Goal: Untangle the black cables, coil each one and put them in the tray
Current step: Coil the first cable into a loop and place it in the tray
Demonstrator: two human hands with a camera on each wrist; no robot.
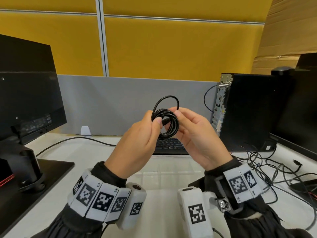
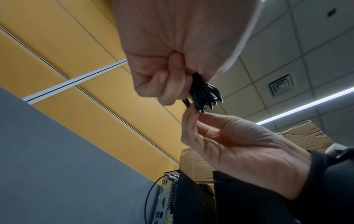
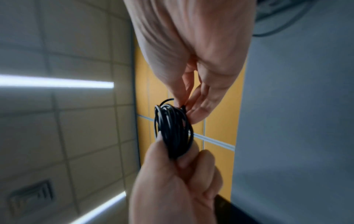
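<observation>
A coiled black cable (image 1: 165, 111) is held up in the air over the keyboard, between both hands. My left hand (image 1: 155, 122) grips the coil's left side, thumb pressing its plug end against the turns. My right hand (image 1: 177, 114) pinches a looser top loop (image 1: 165, 98) of the same cable. The left wrist view shows my left hand (image 2: 172, 84) curled round the coil (image 2: 205, 95), with the right hand's fingertips (image 2: 191, 115) touching it. The right wrist view has the coil (image 3: 172, 130) between both hands. A clear tray (image 1: 171, 167) lies on the desk below. More tangled black cables (image 1: 267, 170) lie to the right.
A black keyboard (image 1: 169, 146) sits behind the tray. A monitor (image 1: 25, 91) on a stand base (image 1: 42, 170) is at the left. A PC tower (image 1: 248, 109) and a second monitor (image 1: 300, 109) stand at the right. A grey partition runs along the back.
</observation>
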